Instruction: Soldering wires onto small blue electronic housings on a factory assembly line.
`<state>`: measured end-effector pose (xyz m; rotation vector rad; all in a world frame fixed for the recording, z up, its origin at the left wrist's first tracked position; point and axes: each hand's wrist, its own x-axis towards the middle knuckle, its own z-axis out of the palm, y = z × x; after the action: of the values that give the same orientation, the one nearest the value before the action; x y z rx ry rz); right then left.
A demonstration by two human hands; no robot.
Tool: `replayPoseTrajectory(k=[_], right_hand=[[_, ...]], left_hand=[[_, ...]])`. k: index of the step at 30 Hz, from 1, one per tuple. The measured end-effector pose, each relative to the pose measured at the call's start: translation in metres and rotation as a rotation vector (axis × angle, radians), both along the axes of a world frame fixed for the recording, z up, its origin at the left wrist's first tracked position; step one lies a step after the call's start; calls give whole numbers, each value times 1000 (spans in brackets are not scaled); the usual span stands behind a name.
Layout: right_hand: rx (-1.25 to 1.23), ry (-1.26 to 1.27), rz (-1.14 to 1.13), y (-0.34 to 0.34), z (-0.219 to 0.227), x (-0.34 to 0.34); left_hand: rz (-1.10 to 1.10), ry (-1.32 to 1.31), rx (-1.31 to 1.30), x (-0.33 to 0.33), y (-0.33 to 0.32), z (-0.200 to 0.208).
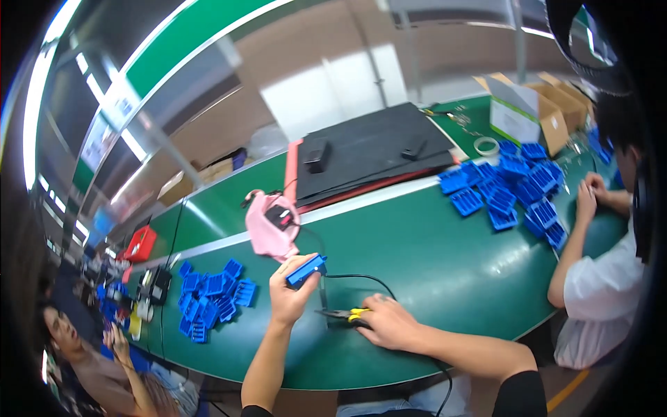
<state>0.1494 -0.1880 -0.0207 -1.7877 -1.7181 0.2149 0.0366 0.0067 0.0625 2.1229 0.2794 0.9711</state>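
Pinched between the thumb and fingers of my left hand (pixel 286 300) is a blue plastic case (pixel 306 272), raised above the green tabletop. My right hand (pixel 391 322) is closed round a pair of pliers (pixel 339 314) with yellow and black handles. Their dark jaws point left, below the blue case and apart from it. A black cable (pixel 365 276) runs behind both hands; where it ends near the case is hard to make out. Two heaps of similar blue cases lie on the table, one heap (pixel 208 295) to the left and a larger one (pixel 504 182) to the right.
Beyond my hands lie a pink cloth (pixel 267 229) and a black mat (pixel 379 149) with small black objects on it. Cardboard boxes (pixel 538 115) and a tape roll (pixel 486 146) stand at the far right. One person (pixel 597 278) sits right, another (pixel 104 361) left. A red bin (pixel 141 243) is at far left.
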Motion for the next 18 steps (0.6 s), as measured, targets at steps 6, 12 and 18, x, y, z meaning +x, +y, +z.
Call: replayPoseTrajectory(k=[6, 12, 18], right_hand=[[93, 755, -6, 5, 7, -5], [25, 943, -15, 1, 2, -13], [39, 961, -27, 3, 3, -13]], left_hand=[[43, -130, -155, -18, 10, -30], [36, -107, -103, -22, -4, -34], [43, -119, -55, -17, -13, -36]])
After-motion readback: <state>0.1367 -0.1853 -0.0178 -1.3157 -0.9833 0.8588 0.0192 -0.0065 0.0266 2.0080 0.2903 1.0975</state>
